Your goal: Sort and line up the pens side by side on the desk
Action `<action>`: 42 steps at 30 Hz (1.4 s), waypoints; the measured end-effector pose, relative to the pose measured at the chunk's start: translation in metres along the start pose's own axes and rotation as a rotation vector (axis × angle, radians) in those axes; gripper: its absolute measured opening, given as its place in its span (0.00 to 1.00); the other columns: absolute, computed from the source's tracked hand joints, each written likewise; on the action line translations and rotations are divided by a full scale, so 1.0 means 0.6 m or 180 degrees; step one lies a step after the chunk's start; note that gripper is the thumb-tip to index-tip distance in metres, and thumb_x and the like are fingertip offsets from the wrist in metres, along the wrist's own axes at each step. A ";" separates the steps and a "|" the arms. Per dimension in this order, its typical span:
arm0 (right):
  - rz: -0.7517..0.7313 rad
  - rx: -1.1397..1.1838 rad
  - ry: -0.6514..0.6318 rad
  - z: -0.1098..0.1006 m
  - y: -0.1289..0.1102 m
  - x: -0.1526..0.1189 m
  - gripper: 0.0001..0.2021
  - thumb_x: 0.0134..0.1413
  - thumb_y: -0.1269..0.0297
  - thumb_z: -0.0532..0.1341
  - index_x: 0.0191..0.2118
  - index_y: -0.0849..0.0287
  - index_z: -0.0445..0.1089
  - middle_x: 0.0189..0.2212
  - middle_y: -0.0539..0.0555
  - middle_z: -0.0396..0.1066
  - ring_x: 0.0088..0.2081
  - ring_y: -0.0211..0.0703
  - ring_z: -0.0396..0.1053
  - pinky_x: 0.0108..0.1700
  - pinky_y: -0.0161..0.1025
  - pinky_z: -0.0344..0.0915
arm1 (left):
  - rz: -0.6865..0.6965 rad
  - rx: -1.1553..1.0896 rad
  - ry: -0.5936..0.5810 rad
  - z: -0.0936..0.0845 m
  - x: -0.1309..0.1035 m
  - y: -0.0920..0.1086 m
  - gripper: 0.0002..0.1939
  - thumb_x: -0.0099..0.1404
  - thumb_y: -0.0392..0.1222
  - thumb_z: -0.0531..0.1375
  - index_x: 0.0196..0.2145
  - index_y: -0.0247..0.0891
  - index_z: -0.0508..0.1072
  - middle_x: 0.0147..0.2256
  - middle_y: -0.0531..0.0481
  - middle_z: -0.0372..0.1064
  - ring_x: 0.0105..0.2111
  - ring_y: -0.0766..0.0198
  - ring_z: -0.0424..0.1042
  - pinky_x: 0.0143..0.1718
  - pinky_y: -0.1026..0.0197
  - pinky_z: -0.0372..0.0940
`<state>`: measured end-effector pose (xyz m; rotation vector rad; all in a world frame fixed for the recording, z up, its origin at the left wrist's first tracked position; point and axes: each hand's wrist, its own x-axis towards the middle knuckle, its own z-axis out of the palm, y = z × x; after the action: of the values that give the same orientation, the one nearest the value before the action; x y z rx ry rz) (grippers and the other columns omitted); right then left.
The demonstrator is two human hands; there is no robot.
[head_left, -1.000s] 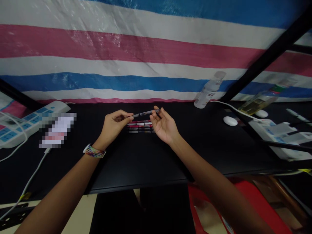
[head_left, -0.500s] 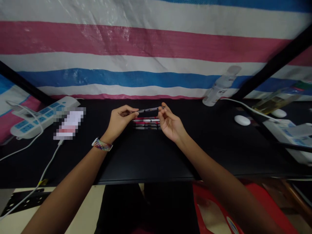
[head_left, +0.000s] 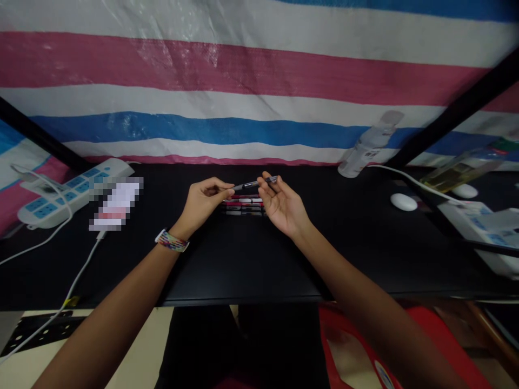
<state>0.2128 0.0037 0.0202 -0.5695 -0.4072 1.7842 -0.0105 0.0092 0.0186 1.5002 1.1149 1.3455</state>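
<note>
A dark pen with a clear section point(head_left: 248, 185) is held up between my hands, its right end tilted slightly upward. My left hand point(head_left: 205, 204) is closed, pinching the pen's left end between thumb and fingers. My right hand point(head_left: 284, 208) has its fingertips loosely around the pen near the other end, with the palm partly turned up. That end sticks out past the fingers. Just below lie several pens side by side on the black table point(head_left: 247, 265), including a white-and-red pen point(head_left: 245, 200) and a dark pen point(head_left: 243, 212). My right fingers cover some of their ends.
On the left are a white power strip point(head_left: 77, 189), a blurred-out phone point(head_left: 117, 205) and its cable. To the right stand a clear bottle point(head_left: 368, 146), a white mouse-like object point(head_left: 404, 202), a bottle of yellowish liquid point(head_left: 458, 167) and another power strip point(head_left: 470, 216).
The pen's right end now extends further past my right fingers, and the pen is tilted a bit more. My left hand has shifted slightly right. The pens on the table have stayed put.
</note>
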 end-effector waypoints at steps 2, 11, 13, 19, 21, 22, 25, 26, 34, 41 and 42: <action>-0.0040 -0.0003 -0.0020 0.003 0.001 -0.003 0.12 0.63 0.73 0.66 0.50 0.59 0.79 0.42 0.54 0.85 0.47 0.40 0.84 0.60 0.39 0.79 | -0.0031 -0.0003 -0.0013 0.001 0.001 -0.001 0.15 0.56 0.50 0.79 0.36 0.39 0.86 0.38 0.44 0.85 0.35 0.59 0.81 0.41 0.57 0.76; 0.0074 0.0288 -0.0049 0.003 -0.004 -0.008 0.14 0.63 0.62 0.62 0.49 0.62 0.78 0.38 0.57 0.85 0.43 0.46 0.84 0.55 0.44 0.82 | -0.0004 0.0110 0.0014 0.001 0.004 0.002 0.18 0.54 0.52 0.80 0.36 0.38 0.86 0.38 0.44 0.85 0.35 0.58 0.80 0.40 0.57 0.75; 0.0091 0.0353 0.0101 0.001 -0.003 -0.006 0.13 0.63 0.64 0.61 0.49 0.62 0.78 0.35 0.56 0.83 0.40 0.45 0.84 0.54 0.44 0.83 | -0.0019 0.0117 -0.0012 0.001 0.003 0.002 0.18 0.55 0.53 0.80 0.36 0.38 0.87 0.38 0.44 0.85 0.36 0.58 0.80 0.41 0.56 0.75; 0.0051 0.0203 0.0246 0.005 0.002 -0.009 0.14 0.58 0.68 0.61 0.48 0.61 0.78 0.34 0.56 0.83 0.39 0.44 0.83 0.55 0.43 0.81 | 0.0028 0.0156 0.0019 -0.001 0.004 -0.001 0.16 0.56 0.51 0.79 0.36 0.39 0.87 0.40 0.44 0.85 0.36 0.58 0.80 0.41 0.56 0.75; 0.0023 0.0183 0.0138 0.009 0.001 -0.012 0.16 0.56 0.69 0.61 0.50 0.61 0.78 0.37 0.56 0.84 0.43 0.44 0.83 0.57 0.43 0.81 | 0.0017 0.0172 0.0016 -0.001 0.004 -0.001 0.16 0.56 0.52 0.79 0.37 0.39 0.87 0.39 0.44 0.85 0.36 0.58 0.80 0.41 0.56 0.75; 0.0020 0.0196 0.0086 0.010 0.001 -0.013 0.18 0.56 0.69 0.61 0.51 0.60 0.78 0.38 0.56 0.84 0.44 0.45 0.83 0.58 0.44 0.80 | 0.0008 0.0173 0.0005 -0.001 0.003 0.000 0.16 0.56 0.52 0.79 0.37 0.39 0.86 0.39 0.44 0.85 0.36 0.57 0.80 0.41 0.56 0.76; 0.0047 0.0284 0.0082 0.007 0.000 -0.011 0.17 0.57 0.65 0.61 0.51 0.61 0.78 0.38 0.58 0.84 0.45 0.47 0.84 0.58 0.45 0.81 | 0.0005 0.0155 -0.0026 0.000 0.002 0.000 0.16 0.56 0.52 0.79 0.36 0.39 0.86 0.39 0.43 0.85 0.36 0.57 0.80 0.41 0.56 0.76; 0.0048 0.0294 0.0128 0.005 0.000 -0.009 0.16 0.59 0.64 0.61 0.50 0.61 0.78 0.38 0.57 0.84 0.44 0.47 0.84 0.58 0.45 0.81 | 0.0010 0.0160 -0.0036 0.001 0.002 0.000 0.16 0.56 0.51 0.79 0.36 0.39 0.86 0.38 0.43 0.85 0.36 0.58 0.80 0.41 0.56 0.76; -0.0047 0.0152 0.0062 0.007 0.002 -0.011 0.15 0.57 0.70 0.63 0.49 0.58 0.78 0.37 0.53 0.84 0.41 0.41 0.83 0.59 0.42 0.80 | 0.0030 0.0197 -0.0020 -0.001 0.004 -0.004 0.17 0.56 0.52 0.79 0.37 0.39 0.86 0.37 0.44 0.85 0.36 0.58 0.80 0.41 0.56 0.75; 0.0054 0.0395 0.0020 0.004 0.000 -0.010 0.15 0.61 0.61 0.64 0.50 0.61 0.78 0.38 0.57 0.84 0.42 0.45 0.83 0.58 0.45 0.81 | 0.0025 0.0220 -0.0042 0.003 0.002 0.001 0.16 0.56 0.51 0.79 0.36 0.39 0.87 0.35 0.45 0.84 0.34 0.59 0.79 0.38 0.58 0.74; 0.0070 0.0408 0.0085 0.002 0.000 -0.008 0.15 0.61 0.61 0.64 0.50 0.61 0.78 0.37 0.57 0.84 0.41 0.45 0.83 0.57 0.44 0.81 | 0.0022 0.0229 -0.0045 0.004 0.002 0.000 0.16 0.56 0.51 0.79 0.36 0.39 0.87 0.35 0.45 0.84 0.33 0.59 0.79 0.38 0.58 0.74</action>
<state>0.2130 -0.0009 0.0222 -0.5086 -0.2668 1.8075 -0.0082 0.0101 0.0189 1.5643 1.1612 1.3099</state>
